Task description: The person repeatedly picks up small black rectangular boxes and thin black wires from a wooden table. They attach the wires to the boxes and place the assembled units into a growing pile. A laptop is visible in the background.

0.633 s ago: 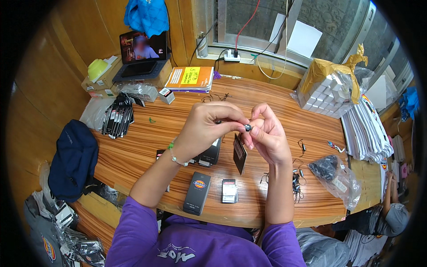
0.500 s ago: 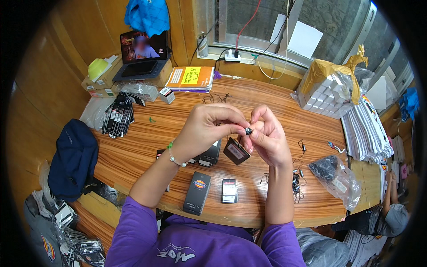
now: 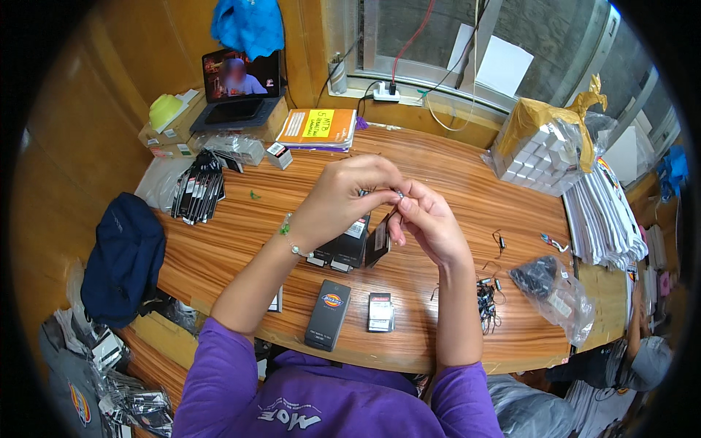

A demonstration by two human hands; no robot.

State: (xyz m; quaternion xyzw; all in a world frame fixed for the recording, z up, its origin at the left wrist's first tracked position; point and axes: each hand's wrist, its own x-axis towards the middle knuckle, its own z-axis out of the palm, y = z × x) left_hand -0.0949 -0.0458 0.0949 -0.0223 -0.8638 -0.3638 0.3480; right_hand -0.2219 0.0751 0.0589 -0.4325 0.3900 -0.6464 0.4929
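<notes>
1. Left hand (image 3: 343, 197) at frame centre, raised above the tabletop (image 3: 453, 182), fingers curled and pinched shut on a small metal piece (image 3: 399, 194) at the fingertips.
2. Right hand (image 3: 431, 223) just right of it, fingertips meeting the left hand's at the same small metal piece; fingers closed around it. Too small to tell what the piece is.
3. Small black tag (image 3: 380, 243) hangs just below the joined fingertips, tilted, off the tabletop; seems tied to the pinched piece, link not clear.
4. Black boxes (image 3: 349, 247) lie on the tabletop below the left hand, partly hidden by it.
5. Lower centre of frame, near the tabletop's front edge: long black box (image 3: 328, 314) lying flat, small black packet (image 3: 380, 312) just right of it, apart.
6. Right of the right forearm: pile of small black cords (image 3: 486, 298); further right a clear plastic bag (image 3: 558, 292) with dark items inside.
7. Upper right: stack of small white boxes (image 3: 537, 157) in a torn clear wrap.
8. Upper left: laptop (image 3: 241, 87), screen on; bundle of black tags (image 3: 197, 191) below it; dark blue bag (image 3: 123, 255) at the tabletop's left end.
9. Upper centre: orange book (image 3: 315, 127) near the window ledge.
</notes>
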